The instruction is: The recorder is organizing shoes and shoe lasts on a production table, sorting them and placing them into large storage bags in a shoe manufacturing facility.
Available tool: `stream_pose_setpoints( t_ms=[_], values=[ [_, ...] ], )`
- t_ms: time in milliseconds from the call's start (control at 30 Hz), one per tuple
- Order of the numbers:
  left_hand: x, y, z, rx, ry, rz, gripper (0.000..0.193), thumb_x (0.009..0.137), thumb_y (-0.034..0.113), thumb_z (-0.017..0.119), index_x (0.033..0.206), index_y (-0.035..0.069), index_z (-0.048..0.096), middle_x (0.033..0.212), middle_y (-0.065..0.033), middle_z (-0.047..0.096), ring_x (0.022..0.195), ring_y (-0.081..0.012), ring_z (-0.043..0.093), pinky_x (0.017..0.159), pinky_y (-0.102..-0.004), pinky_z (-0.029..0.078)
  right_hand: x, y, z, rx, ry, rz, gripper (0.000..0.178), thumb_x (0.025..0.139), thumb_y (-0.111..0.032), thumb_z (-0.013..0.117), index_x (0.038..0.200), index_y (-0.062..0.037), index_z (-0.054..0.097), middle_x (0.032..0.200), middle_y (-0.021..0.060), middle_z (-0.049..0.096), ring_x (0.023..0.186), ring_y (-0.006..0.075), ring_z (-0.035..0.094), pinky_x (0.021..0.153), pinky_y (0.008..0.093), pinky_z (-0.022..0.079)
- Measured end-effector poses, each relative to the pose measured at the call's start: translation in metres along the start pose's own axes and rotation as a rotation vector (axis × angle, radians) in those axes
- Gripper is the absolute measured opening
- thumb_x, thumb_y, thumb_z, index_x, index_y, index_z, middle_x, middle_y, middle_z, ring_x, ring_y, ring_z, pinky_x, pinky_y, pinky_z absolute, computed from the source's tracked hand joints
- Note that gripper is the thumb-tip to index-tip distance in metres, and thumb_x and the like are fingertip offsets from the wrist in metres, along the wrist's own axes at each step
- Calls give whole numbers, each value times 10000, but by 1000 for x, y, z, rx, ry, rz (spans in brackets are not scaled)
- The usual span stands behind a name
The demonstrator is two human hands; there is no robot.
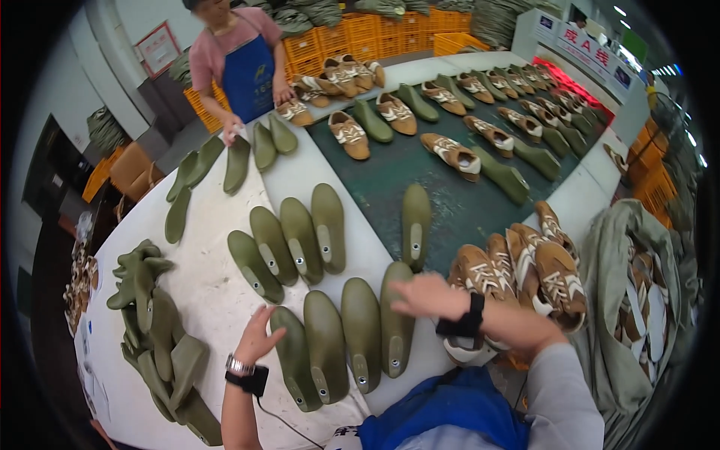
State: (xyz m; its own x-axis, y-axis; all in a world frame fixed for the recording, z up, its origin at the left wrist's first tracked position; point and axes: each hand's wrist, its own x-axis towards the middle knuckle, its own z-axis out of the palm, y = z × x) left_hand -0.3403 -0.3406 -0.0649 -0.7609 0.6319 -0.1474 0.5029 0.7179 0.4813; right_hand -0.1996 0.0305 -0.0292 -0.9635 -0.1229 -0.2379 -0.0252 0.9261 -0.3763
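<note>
A near row of green shoe lasts (pixel 325 349) lies on the white table in front of me, with metal-ringed holes toward my side. My left hand (pixel 260 337) is at the row's left end, fingers apart and nothing in it, close beside the leftmost last (pixel 295 364). Over the row's right end, my right hand (pixel 429 296) reaches across the upper part of the rightmost last (pixel 396 330). Its fingers look bent and slightly blurred, so a grip cannot be made out. Behind lies a second row of lasts (pixel 296 229), and one single last (pixel 415 225) rests on the green belt.
Brown-and-white sneakers (pixel 480 274) are bunched by my right forearm. More sneakers and lasts line the dark green belt (pixel 360 191). A heap of lasts (pixel 161 337) lies at left. Across the table, a person in a blue apron (pixel 247 82) touches a last (pixel 237 165). A grey-green sack (pixel 607 300) stands at right.
</note>
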Motion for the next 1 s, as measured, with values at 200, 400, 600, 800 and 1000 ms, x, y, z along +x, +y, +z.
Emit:
stream_pose_setpoints(
  t_ms=[200,400,600,800,1000],
  values=[
    [-104,58,32,20,-56,46,702,715,285,731,1270,-10,418,1263,-308,408,1169,-447,393,992,-452,352,75,95,-61,-195,-49,271,271,762,-259,579,907,-55,681,922,157,665,875,329,637,758,402,512],
    [-137,72,106,18,241,-143,680,668,277,755,1211,-22,475,1396,-290,218,1247,-441,282,1017,-470,289,134,154,35,-32,-47,551,581,831,-364,557,1307,-58,421,1181,207,561,1085,324,557,933,409,431],
    [-140,90,119,47,410,-244,553,641,242,746,1089,-19,555,1400,-266,234,1243,-434,290,1006,-474,297,123,187,0,-123,-133,429,725,708,-144,607,1367,-302,351,1169,181,570,1047,338,572,872,391,478],
    [-133,89,124,120,437,-274,557,602,262,734,1057,-6,555,1395,-245,256,1219,-452,299,983,-501,320,71,266,-40,-91,-406,420,824,742,-163,643,1412,-380,217,1272,170,500,1154,314,505,933,416,435],
    [-131,90,127,130,426,-284,519,636,250,704,1051,-23,555,1399,-244,252,1225,-437,303,988,-486,318,30,270,-48,-35,-365,473,823,746,-204,645,1432,-292,199,1245,170,523,1119,319,530,903,424,445]
  ],
)
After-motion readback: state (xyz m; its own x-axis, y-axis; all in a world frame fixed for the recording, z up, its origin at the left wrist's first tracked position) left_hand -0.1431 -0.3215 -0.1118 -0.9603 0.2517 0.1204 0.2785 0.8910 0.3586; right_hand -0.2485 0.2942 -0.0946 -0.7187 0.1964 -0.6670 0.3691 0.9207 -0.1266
